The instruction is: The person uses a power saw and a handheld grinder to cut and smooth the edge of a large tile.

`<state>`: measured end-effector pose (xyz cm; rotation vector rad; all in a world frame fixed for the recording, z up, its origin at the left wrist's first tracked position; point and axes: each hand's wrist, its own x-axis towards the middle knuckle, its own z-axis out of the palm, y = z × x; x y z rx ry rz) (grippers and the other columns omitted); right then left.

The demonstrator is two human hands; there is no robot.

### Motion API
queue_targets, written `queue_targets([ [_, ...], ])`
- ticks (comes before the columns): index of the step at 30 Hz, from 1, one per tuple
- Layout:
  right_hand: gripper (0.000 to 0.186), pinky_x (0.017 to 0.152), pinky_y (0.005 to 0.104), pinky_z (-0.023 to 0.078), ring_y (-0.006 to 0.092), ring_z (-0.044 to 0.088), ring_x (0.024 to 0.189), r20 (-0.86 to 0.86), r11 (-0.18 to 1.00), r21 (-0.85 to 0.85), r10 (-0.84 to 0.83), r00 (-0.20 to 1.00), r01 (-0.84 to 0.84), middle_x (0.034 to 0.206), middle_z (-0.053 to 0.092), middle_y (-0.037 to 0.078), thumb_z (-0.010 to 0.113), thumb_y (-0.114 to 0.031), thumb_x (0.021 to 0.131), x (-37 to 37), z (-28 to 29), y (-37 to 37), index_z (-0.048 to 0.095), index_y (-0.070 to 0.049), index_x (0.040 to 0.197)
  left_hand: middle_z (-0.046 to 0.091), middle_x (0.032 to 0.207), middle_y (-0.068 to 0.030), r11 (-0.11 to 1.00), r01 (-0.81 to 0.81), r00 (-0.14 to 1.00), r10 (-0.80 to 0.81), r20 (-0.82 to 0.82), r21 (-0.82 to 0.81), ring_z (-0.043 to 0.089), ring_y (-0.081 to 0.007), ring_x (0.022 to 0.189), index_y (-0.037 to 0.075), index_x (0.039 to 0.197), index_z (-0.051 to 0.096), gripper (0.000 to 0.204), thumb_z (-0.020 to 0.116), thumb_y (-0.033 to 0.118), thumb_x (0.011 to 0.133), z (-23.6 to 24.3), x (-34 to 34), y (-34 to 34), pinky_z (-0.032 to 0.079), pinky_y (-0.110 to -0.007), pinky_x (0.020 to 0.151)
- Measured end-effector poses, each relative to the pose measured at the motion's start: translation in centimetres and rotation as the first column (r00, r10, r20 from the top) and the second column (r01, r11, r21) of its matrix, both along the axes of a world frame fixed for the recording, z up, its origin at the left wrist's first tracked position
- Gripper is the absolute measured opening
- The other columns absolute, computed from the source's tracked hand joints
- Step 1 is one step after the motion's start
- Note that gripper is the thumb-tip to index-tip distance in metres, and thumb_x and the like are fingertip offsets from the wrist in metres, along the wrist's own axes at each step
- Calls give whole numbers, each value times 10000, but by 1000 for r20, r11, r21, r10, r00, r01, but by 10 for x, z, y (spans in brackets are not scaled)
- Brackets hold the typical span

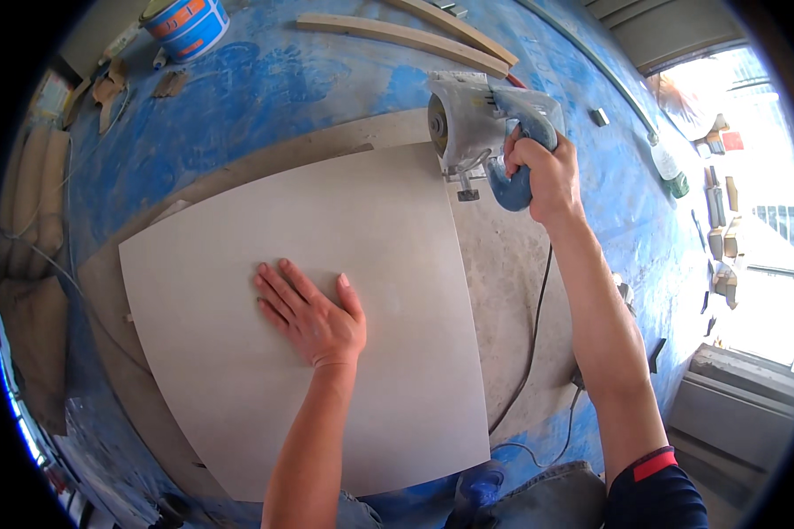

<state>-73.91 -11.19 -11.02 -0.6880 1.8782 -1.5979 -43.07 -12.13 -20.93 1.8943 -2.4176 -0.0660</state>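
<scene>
A large pale panel [397, 388] lies on a grubby beige board [503, 291] over the blue-smeared floor. My left hand [313, 313] rests palm down near the panel's middle, fingers spread and slightly apart. At the panel's far right corner, my right hand [545, 172] is wrapped round the blue-grey handle of a power saw [468, 123] with a round blade and clear-grey housing. The blade's lower edge is hard to make out. A dark cord [534, 344] runs down across the board on the right of the panel.
Wooden strips [401, 40] lie beyond the saw, with a blue bucket [185, 31] at the upper left. Rolled sacking or sheets [35, 194] line the left side. A green-and-white bottle [666, 163], small offcuts [728, 238] and a bright doorway are at the right.
</scene>
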Motion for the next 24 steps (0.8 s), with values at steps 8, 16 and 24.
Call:
queue_targets([
  [8,30,558,294,428,149,547,589,5,1000,12,-11,1000,11,677,605,70,597,-23,726,-1,0,3,599,3,742,177,1643,-293,1000,-1,1000,1,-6,9,139,-437,1542,-65,1557,246,805,435,498,1013,2,-1,2,148,-568,1228],
  [16,46,585,312,438,176,544,616,10,999,48,2,1000,-2,713,595,90,590,-26,720,0,4,8,590,10,748,180,1642,-295,1000,-2,1000,2,-11,1,139,-436,1543,-69,1553,255,801,439,492,1012,0,-1,6,149,-567,1229],
  [24,33,570,307,440,168,552,610,26,999,48,-1,1000,0,708,603,87,577,-14,730,0,4,13,587,13,746,184,1641,-294,1000,-6,1000,6,-12,5,145,-436,1542,-70,1553,253,800,446,484,1009,1,-2,8,153,-564,1229],
])
